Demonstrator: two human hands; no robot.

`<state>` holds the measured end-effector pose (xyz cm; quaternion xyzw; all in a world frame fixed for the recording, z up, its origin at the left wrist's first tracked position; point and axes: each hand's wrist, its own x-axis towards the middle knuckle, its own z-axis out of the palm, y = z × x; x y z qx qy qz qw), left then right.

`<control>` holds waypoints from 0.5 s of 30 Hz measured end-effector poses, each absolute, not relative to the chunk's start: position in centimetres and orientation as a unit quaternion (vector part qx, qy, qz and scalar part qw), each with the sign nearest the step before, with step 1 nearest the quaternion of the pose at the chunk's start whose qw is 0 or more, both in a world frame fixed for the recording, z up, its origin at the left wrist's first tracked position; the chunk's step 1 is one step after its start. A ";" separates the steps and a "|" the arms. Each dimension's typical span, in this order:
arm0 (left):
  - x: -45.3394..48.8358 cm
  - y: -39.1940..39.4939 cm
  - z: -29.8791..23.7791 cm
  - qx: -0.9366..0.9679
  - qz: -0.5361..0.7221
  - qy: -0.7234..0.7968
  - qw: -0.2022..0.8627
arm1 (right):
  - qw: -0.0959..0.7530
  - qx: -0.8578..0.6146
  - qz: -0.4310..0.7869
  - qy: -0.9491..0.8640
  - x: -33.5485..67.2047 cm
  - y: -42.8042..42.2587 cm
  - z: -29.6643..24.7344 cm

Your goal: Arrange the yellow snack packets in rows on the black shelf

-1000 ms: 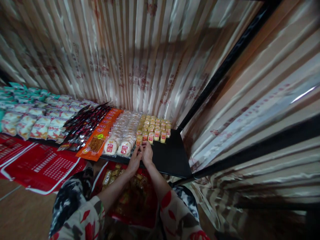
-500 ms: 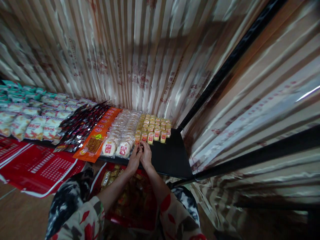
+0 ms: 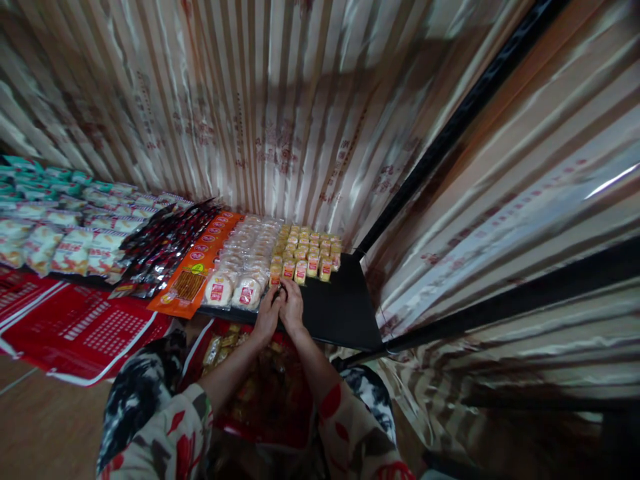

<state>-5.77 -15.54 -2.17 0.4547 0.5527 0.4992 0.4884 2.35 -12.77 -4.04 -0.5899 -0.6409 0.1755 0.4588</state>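
My left hand (image 3: 267, 315) and my right hand (image 3: 293, 308) are side by side at the near edge of a black shelf (image 3: 345, 313). Their fingertips meet at the front row of small yellow snack packets with red labels (image 3: 307, 253). The fingers of both hands are curled together on one small packet there, which they mostly hide. Just left of my hands lie round white cakes in clear wrappers (image 3: 245, 267). Both forearms reach up from flowered sleeves.
Further left on the shelf lie orange packets (image 3: 197, 273), dark red-black packets (image 3: 165, 250), and white and green snack bags (image 3: 65, 233). A red bag of snacks (image 3: 260, 393) sits below my arms. Red printed sheets (image 3: 75, 330) hang at left. Striped foil covers the walls.
The hands have stayed together at the front row of yellow packets, with the fingers curling in slightly. The view has shifted a little.
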 end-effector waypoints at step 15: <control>-9.9 -24.1 -5.3 0.598 0.374 0.576 0.413 | 0.416 -0.615 0.245 -0.624 1.9 -24.6 -7.2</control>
